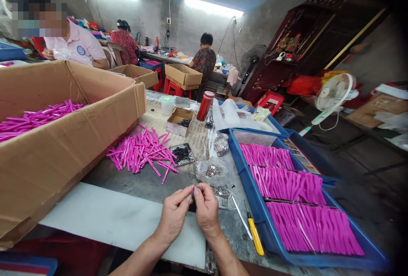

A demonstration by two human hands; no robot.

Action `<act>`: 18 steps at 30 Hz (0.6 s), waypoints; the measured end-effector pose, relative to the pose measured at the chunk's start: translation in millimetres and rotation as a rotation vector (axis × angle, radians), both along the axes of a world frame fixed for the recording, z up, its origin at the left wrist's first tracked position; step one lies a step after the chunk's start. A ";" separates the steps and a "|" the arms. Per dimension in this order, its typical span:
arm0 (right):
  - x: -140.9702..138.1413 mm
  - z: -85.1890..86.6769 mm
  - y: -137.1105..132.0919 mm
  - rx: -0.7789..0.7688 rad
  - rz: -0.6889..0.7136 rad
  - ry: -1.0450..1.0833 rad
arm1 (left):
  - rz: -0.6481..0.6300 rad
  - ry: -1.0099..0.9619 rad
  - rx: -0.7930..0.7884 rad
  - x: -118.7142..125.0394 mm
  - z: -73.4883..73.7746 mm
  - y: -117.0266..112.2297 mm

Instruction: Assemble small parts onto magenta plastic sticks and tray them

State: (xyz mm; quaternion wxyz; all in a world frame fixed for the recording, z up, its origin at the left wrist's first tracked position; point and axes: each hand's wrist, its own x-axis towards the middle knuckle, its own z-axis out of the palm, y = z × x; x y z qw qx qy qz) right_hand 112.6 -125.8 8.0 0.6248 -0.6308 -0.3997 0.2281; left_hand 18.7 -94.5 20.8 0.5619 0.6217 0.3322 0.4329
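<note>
My left hand [174, 213] and my right hand [206, 209] meet over the near table edge, fingertips pinched together on one small pink plastic piece [192, 189]. Just beyond them lies a loose pile of pink sticks [143, 150] and a small black tray of dark metal parts [182, 154]. Clear bags of silvery metal parts [213, 171] lie right in front of my hands. To the right, a blue tray [251, 191] holds rows of pink pieces [287, 184].
A large cardboard box [63, 140] with more pink sticks fills the left. A yellow-handled screwdriver [255, 234] lies beside the blue tray. A red cup [205, 106], a small carton [180, 122] and a white fan [333, 93] stand farther off. Three people sit at far tables.
</note>
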 end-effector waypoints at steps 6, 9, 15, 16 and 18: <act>-1.8 1.7 -0.7 0.013 0.066 0.138 | -0.010 0.029 0.082 -0.2 1.1 -1.6; 0.3 -0.8 -2.8 -0.011 -0.016 -0.043 | -0.018 0.013 0.000 1.2 0.1 -0.9; 0.9 -0.1 -1.6 -0.006 0.087 0.122 | -0.004 0.036 0.109 1.2 0.9 -2.5; 0.8 0.4 -1.3 0.002 0.085 0.129 | -0.004 0.039 0.114 1.2 1.9 -2.4; 1.1 0.7 -1.6 0.006 0.036 0.051 | -0.012 0.031 0.075 1.7 3.5 -1.9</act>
